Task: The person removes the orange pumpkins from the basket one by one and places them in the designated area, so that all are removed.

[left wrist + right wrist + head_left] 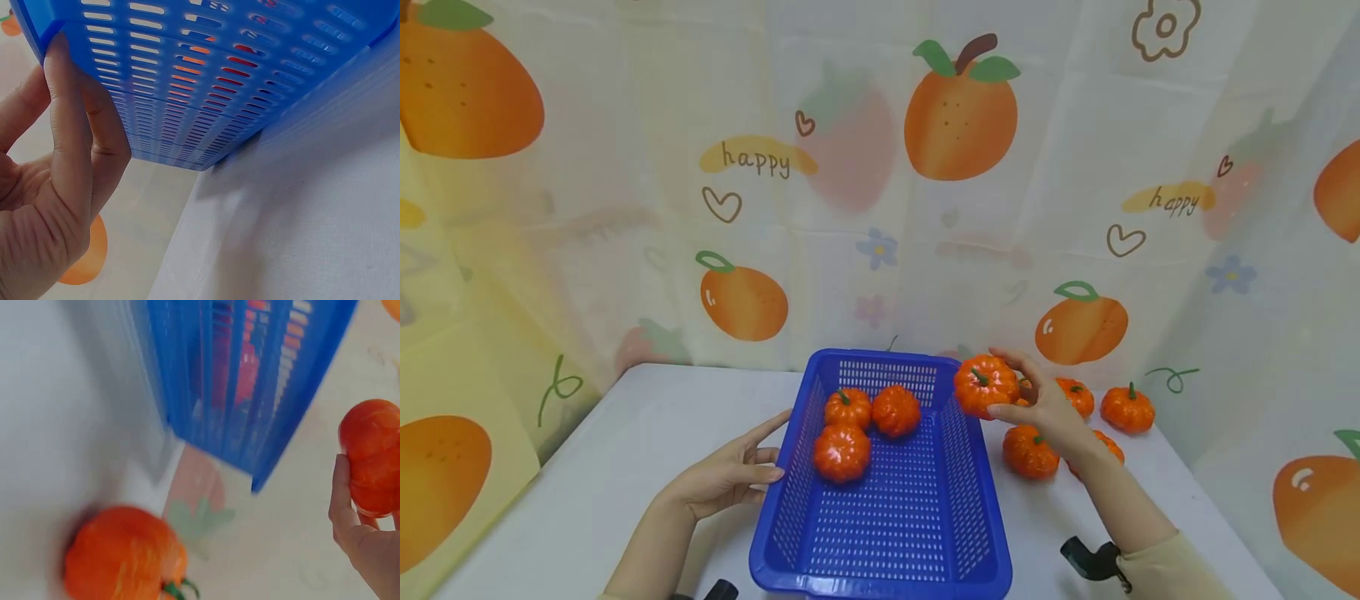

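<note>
My right hand holds a small orange toy pumpkin in the air, just past the right rim of a blue plastic basket. Its thumb and fingers grip the pumpkin from the side, and the right wrist view also shows this held pumpkin. My left hand is at the basket's left side. In the left wrist view, a fairly straight finger touches the basket from outside, just under the rim. Inside the basket, toward the back left, lie three pumpkins, one of them a glossy pumpkin.
Several more pumpkins rest on the white table right of the basket, including a near pumpkin and a far right pumpkin. A fruit-printed curtain hangs behind the table. Black wrist-camera mounts show near both wrists.
</note>
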Available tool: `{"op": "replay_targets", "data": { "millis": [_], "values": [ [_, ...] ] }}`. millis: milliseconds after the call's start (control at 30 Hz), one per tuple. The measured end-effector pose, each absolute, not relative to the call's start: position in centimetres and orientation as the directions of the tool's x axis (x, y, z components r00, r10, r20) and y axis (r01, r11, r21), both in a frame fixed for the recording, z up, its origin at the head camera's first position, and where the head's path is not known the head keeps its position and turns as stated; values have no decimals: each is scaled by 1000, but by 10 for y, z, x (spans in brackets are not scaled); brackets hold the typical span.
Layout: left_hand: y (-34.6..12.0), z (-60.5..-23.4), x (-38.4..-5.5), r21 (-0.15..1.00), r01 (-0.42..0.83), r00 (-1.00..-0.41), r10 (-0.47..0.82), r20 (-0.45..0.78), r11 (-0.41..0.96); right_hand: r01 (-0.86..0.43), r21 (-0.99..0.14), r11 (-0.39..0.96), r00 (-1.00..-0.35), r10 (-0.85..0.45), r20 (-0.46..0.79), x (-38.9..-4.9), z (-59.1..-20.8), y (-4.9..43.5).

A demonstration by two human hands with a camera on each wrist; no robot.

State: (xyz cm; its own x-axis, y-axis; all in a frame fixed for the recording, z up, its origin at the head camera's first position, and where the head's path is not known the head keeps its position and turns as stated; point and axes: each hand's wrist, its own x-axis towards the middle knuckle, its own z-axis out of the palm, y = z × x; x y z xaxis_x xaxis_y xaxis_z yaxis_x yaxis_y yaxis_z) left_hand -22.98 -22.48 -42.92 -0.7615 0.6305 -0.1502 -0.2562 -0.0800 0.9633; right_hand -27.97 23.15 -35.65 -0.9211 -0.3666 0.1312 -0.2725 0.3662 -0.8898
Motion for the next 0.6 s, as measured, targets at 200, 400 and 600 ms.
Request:
{"op": "replay_targets", "data": {
  "millis": [200, 400, 600],
  "values": [
    [-225, -431, -231, 965, -251, -763, 628, -151, -74, -195, -930, 311, -960, -255, 116, -283, -353, 265],
    [-225, -432, -231, 966, -246, -764, 628, -145, -77, -189, -970, 152, -970, -180, 161, -288, -357, 298],
    [-225, -433, -230, 968, -240, -766, 628, -141, -75, -196, -977, 85, -979, -71, 191, -292, -368, 335]
  ]
}}
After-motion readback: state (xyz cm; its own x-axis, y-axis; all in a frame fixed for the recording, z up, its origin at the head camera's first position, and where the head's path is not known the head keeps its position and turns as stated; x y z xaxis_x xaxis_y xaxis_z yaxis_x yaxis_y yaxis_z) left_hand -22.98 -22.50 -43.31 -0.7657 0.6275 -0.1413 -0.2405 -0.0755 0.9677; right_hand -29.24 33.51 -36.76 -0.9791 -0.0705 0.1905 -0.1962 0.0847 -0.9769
